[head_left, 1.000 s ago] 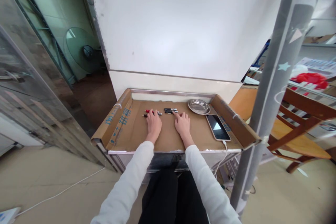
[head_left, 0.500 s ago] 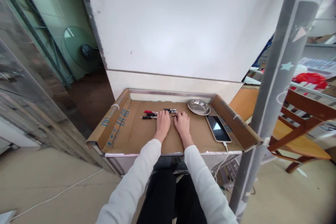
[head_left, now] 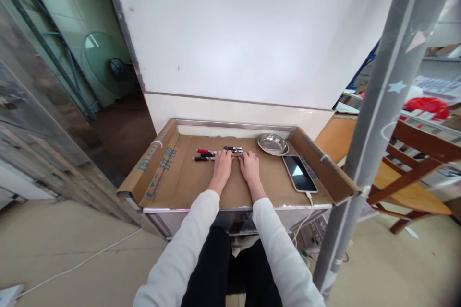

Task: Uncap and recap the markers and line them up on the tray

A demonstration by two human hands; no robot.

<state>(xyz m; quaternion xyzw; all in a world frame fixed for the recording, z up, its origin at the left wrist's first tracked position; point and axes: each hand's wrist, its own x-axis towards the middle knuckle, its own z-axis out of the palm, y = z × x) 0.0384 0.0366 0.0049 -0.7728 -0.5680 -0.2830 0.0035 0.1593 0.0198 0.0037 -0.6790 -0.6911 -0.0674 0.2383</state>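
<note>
My left hand [head_left: 222, 165] and my right hand [head_left: 249, 165] rest close together over the cardboard, palms down. Their fingers are curled, and the fingertips pinch the two ends of a thin dark pen-like stick [head_left: 236, 155]; most of it is hidden under them. Beyond the fingers lies a black pen [head_left: 232, 148]. Left of my left hand are a red pen [head_left: 204, 151], a black pen [head_left: 206, 155] and a black-and-clear pen [head_left: 202, 159], their right ends partly covered by that hand.
The cardboard-lined tabletop [head_left: 187, 187] has raised cardboard sides. A round metal dish [head_left: 272, 144] sits at the back right. In front of it lies a phone [head_left: 299, 173] with a white cable [head_left: 306, 218]. A grey post [head_left: 374, 115] and a wooden chair [head_left: 414, 172] stand at right.
My hands have shifted slightly, their fingertips still facing each other. The thin stick between them now shows as a continuous dark line. The pens and dish stay in place.
</note>
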